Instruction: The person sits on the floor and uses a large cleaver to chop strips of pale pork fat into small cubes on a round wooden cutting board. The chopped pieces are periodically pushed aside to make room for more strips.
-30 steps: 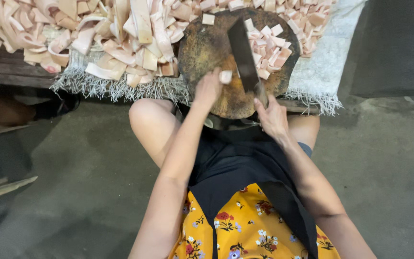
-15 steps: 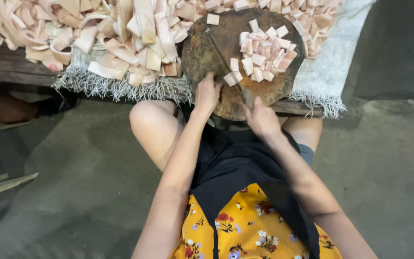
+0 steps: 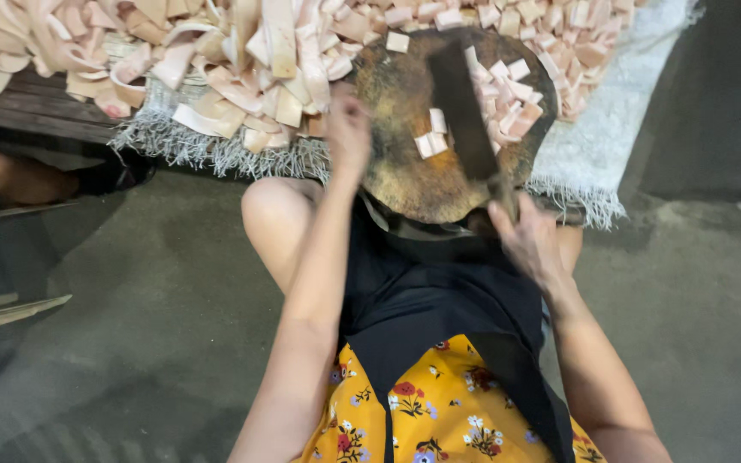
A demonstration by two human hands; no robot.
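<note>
A dark-bladed cleaver (image 3: 465,116) is gripped by its handle in the right hand (image 3: 527,243), the fingers wrapped closed around it just below the near edge of a round, stained chopping block (image 3: 405,180). The blade is held over the middle of the block, tilted away from the person, beside a few small pale cubes (image 3: 429,143) lying on the wood. More cut cubes (image 3: 512,94) are heaped on the far right part of the block. The left hand (image 3: 347,129) is seen at the block's left edge, blurred; whether its fingers are closed on anything cannot be told. A large pile of long pale strips (image 3: 216,60) is spread on the counter (image 3: 27,107) to the left, over a fringed white cloth (image 3: 593,154). A black apron (image 3: 439,300) is worn over a yellow flowered garment (image 3: 439,411).
</note>
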